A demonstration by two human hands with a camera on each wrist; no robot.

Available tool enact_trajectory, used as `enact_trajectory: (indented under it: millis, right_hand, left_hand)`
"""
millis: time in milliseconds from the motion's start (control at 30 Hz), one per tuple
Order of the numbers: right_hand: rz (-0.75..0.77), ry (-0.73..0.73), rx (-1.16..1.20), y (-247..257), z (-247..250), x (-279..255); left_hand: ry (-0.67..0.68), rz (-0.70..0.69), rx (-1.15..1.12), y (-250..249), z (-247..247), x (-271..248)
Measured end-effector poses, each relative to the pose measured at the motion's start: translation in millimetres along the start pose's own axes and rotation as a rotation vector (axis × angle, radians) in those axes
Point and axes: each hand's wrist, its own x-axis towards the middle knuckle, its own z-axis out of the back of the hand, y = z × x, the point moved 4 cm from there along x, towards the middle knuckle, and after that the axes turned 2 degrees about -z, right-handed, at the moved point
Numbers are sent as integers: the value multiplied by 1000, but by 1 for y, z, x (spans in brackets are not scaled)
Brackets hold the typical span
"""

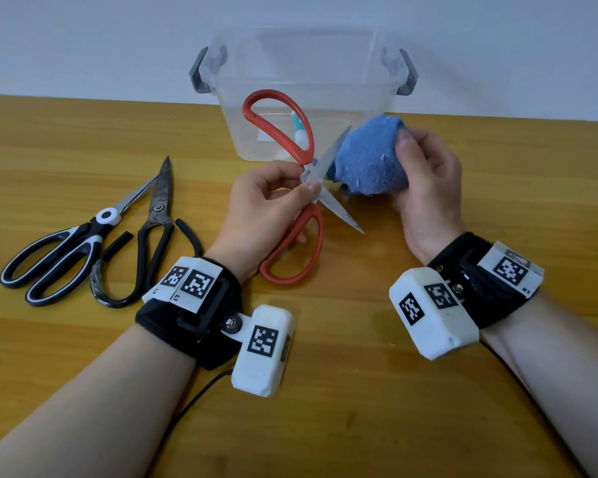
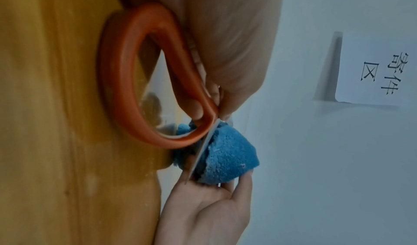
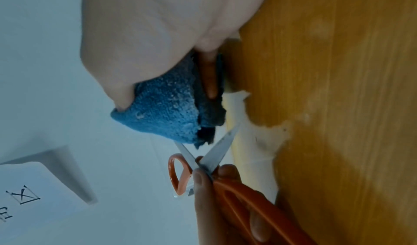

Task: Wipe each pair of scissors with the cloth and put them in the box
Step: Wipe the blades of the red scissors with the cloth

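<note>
My left hand (image 1: 273,198) pinches the red-handled scissors (image 1: 299,232) at the pivot, blades spread wide above the table. One red loop (image 2: 126,81) fills the left wrist view. My right hand (image 1: 425,177) grips a bunched blue cloth (image 1: 368,160) folded over the upper blade (image 1: 332,150); the lower blade (image 1: 346,215) sticks out bare. The cloth (image 3: 164,113) and the crossed blades (image 3: 216,152) show in the right wrist view. The clear box (image 1: 387,84) stands behind, with a small white and teal item (image 1: 298,130) inside.
Two more pairs lie on the wooden table (image 1: 359,391) at the left: black-and-white scissors (image 1: 66,257) and dark metal shears (image 1: 152,232). A short black strip (image 1: 118,244) lies between them. A white wall runs behind the box.
</note>
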Motion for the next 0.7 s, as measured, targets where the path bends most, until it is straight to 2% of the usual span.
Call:
enact_trajectory:
  millis: [167, 367, 533, 700]
  right_hand:
    - [69, 74, 69, 6, -5, -3]
    - [78, 314, -235, 3, -17, -13]
    - [137, 286, -436, 2, -16, -13]
    - [158, 200, -531, 0, -12, -11]
  left_hand:
    - [19, 25, 67, -2, -1, -2]
    - [33, 31, 140, 1, -1, 0]
    - [132, 24, 128, 1, -6, -2]
    - [157, 26, 158, -2, -7, -4]
